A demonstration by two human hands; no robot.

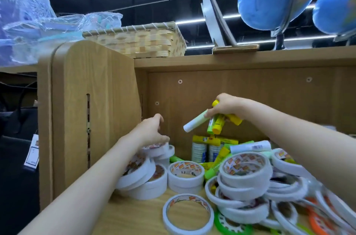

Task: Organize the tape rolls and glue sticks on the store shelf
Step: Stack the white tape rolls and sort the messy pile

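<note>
Centrally, right hand (pixel 227 105) grips a bundle of glue sticks (pixel 212 121) above the shelf (pixel 134 213). Left hand (pixel 152 130), fingers curled, rests on stacked tape rolls (pixel 158 150) lower left.

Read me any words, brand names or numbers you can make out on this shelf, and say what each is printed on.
None reads reliably.
Tape roll cores: orange and dark print, too blurred.
Yellow glue pack header: print too small.
Hanging price tag: lines illegible.
Glue sticks in the right hand: labels blurred.
</note>
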